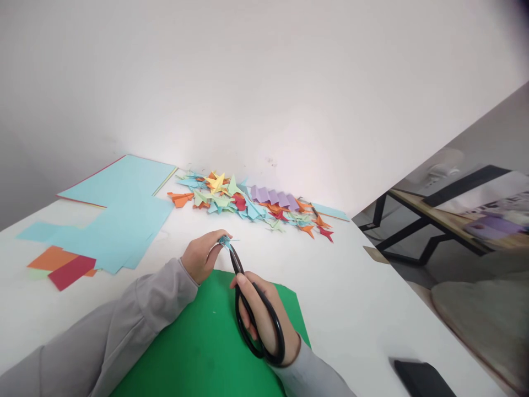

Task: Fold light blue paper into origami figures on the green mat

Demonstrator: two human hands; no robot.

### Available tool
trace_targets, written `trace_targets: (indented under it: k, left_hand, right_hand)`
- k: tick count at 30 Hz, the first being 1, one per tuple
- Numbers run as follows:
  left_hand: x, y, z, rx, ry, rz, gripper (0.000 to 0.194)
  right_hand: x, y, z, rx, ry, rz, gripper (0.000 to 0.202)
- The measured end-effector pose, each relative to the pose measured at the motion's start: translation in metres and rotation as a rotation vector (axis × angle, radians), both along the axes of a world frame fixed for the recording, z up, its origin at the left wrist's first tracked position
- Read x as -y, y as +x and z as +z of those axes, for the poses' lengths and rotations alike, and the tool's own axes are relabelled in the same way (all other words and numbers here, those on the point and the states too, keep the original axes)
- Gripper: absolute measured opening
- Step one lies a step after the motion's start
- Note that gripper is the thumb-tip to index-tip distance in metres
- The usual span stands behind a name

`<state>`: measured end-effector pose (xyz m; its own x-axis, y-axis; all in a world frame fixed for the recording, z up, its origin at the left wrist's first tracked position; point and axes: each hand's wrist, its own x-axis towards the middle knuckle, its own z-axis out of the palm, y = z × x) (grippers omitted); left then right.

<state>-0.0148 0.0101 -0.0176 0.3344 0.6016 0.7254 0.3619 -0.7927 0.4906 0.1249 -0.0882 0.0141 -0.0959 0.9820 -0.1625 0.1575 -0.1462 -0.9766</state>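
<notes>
Between the thumb and fingers of my left hand (204, 255) is a small folded piece of blue paper (225, 241). My right hand (266, 314) grips black-handled scissors (278, 331), with fingers through the large loops. The scissor blades point up and away and meet the blue paper at its edge. Whether they have cut into it is too small to tell. Both hands are above a green sheet (198, 331) at the near edge of the white table (339, 286).
Folded paper shapes (252, 207) in several colours lie piled along the wall, with a pleated purple strip (275, 197) among them. Large blue sheets (124, 229) and a red paper rectangle (72, 273) lie at left. A black flat object (424, 379) rests at the near right.
</notes>
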Motion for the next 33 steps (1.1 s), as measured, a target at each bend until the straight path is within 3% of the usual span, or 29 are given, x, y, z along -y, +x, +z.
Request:
trace_targets:
  k: [9,13,19,33]
  left_hand:
    - [-0.0039,-0.0003,-0.0037,0.120,-0.120,0.105,0.021]
    - [-0.0055,-0.0006,-0.0051,0.140,-0.156,0.113,0.021]
    - [-0.0056,0.0012,-0.0061,0.194,-0.190,0.109,0.022]
    - [-0.0006,0.0046,0.0000,0.354,-0.551,-0.131,0.026]
  right_hand:
    - [-0.0011,-0.0010,-0.0051,-0.121,-0.069,0.010,0.045]
    - [-0.0008,-0.0011,-0.0042,-0.201,-0.086,0.020,0.053]
    - [0.0042,0.0029,-0.0015,-0.241,0.001,0.182,0.071]
    - [0.0016,0.0046,-0.0038,-0.157,-0.044,0.160,0.062]
